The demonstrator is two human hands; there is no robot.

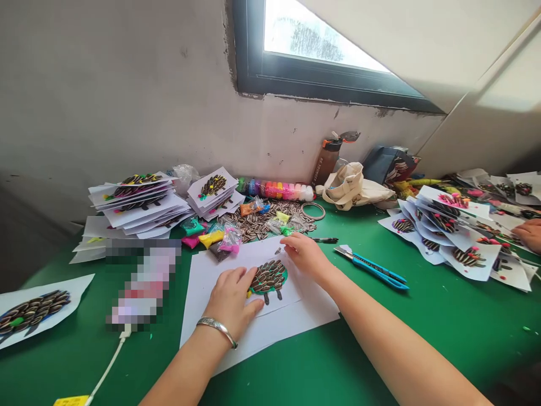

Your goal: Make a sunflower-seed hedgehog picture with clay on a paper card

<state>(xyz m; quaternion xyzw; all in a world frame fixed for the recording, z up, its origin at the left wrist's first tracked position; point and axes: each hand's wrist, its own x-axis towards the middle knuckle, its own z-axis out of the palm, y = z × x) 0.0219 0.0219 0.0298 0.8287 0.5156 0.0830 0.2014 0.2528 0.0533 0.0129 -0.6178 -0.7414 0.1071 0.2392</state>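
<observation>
L hand (232, 296) fingers loosely spread, hiding L edge of seed pic (269, 277) on white paper (211, 338). R hand (306, 256) beside pic's top R, fingertips partly hidden; can't tell if gripping. Co-worker's hand (529, 234) cut off far R.

Seed picture (270, 276) partly behind left hand (231, 299), pixelated object (146, 287) beyond recognition, leftmost card (42, 311) cropped

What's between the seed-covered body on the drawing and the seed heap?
Head view: a strip of white paper separates the seed-covered body from the seed heap, with what looks like one loose seed on it, near the right hand.
</observation>
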